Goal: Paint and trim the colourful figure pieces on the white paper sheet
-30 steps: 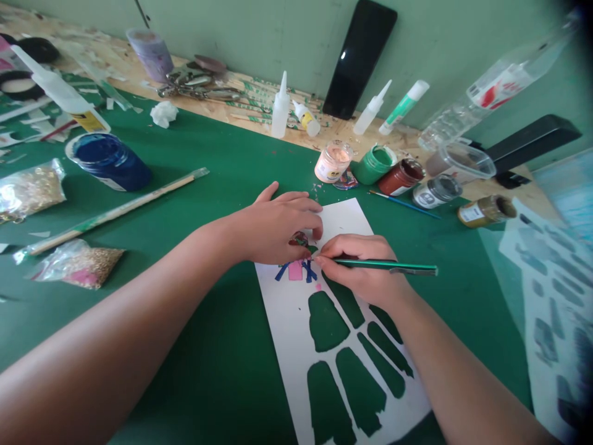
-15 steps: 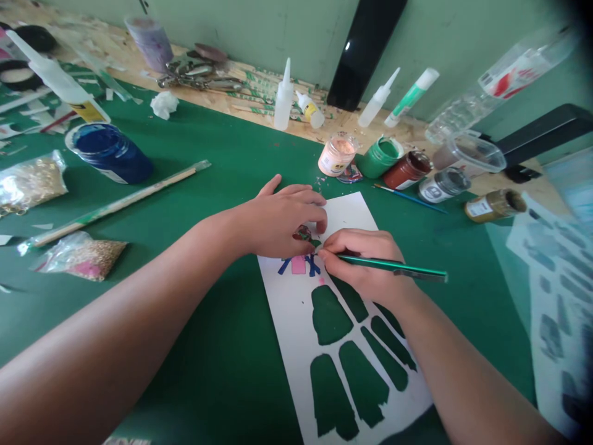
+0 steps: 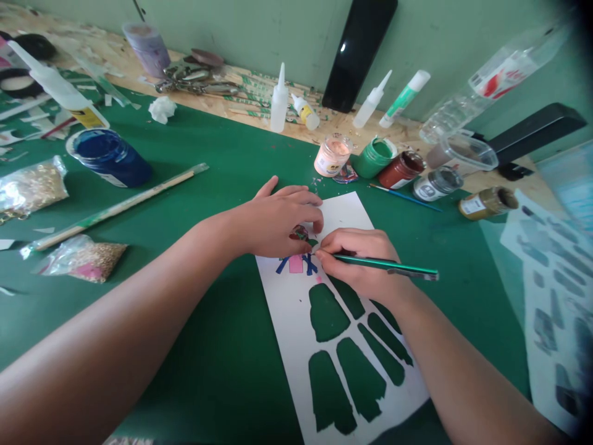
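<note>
A white paper sheet (image 3: pixel 273 296) with several cut-out openings lies at an angle on the green tabletop. Across its upper part rests my left hand (image 3: pixel 282 219), palm down, fingers apart and bent, holding nothing. Beside its thumb, a small drawing with pink and blue parts (image 3: pixel 295 264) is partly covered by that hand. My right hand (image 3: pixel 361 253) pinches a slim green pen-shaped tool (image 3: pixel 384 263) near its front end. The tool's tip meets the paper close to my left thumb. Fingers hide the tip, so its kind cannot be made out.
Open paint jars, including a green one (image 3: pixel 374 159), stand behind the sheet with a thin blue paintbrush (image 3: pixel 407 196). A blue paint jar (image 3: pixel 111 159), a wrapped stick (image 3: pixel 125 204) and bead bags (image 3: pixel 86 258) are on the left. Another cut-out sheet (image 3: pixel 516 235) lies right.
The whole view has shifted slightly, so most things sit a little further left. Both hands keep nearly the same pose on the paper, with the tool tip at about the same spot.
</note>
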Motion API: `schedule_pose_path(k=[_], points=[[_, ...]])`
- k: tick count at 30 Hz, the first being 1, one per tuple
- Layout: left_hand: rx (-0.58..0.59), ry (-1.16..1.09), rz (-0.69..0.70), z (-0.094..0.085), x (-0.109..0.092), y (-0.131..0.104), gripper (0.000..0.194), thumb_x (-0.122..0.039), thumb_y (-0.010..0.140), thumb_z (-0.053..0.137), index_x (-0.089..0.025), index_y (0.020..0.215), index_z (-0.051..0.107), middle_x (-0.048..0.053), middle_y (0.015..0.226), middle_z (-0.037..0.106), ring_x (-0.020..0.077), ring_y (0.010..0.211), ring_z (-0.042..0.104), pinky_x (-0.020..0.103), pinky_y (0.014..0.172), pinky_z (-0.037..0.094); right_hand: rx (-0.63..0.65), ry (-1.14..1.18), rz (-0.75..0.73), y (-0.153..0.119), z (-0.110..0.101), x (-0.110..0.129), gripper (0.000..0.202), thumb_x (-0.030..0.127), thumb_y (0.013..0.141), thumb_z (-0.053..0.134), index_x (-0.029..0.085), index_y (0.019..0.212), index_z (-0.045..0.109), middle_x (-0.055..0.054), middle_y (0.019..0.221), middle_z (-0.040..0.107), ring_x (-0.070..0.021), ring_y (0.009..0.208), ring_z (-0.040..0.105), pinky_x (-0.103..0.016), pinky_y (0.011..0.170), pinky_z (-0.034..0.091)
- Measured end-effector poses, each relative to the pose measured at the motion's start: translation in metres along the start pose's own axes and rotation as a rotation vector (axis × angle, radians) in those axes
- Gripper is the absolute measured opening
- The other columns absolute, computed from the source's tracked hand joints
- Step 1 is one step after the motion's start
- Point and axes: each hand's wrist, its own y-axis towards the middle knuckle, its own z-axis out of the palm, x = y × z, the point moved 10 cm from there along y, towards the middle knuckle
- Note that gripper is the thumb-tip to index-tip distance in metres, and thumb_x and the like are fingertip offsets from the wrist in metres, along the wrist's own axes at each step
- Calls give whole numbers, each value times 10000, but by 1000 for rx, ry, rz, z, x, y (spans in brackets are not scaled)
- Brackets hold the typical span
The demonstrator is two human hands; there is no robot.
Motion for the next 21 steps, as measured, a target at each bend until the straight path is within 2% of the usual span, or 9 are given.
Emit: schedule_pose_path(k=[10,16,18,21], points=[[2,6,5,-2,-2,0,249,-401,874,643,-284,1090,680,27,1551,437,345,1498,260,724,1163,22,4,-12,-5,0,0,1,167,143,842,693,181,682,660,-3,769,726,-131,690,650,-254,635,483],[5,16,5,0,0,0,248,-405,874,646,-298,1095,682,6,1547,439,347,1496,262,729,1163,29,12,23,43,-1,4,-3,170,165,852,684,186,684,670,-5,757,721,-139,684,646,-264,631,484],[1,32,18,1,-1,-1,253,-405,887,638,-300,1113,679,13,1538,451,345,1489,274,737,1158,35,-28,79,88,-2,-2,-9,175,207,868,682,190,694,669,-2,714,707,-141,657,640,-267,620,491],[-56,122,59,-4,-8,-5,232,-380,909,633,-304,1121,688,37,1489,502,326,1472,307,738,1156,33,-166,140,152,-6,-30,-17,172,302,881,699,194,747,689,-10,702,708,-153,650,647,-272,611,507]])
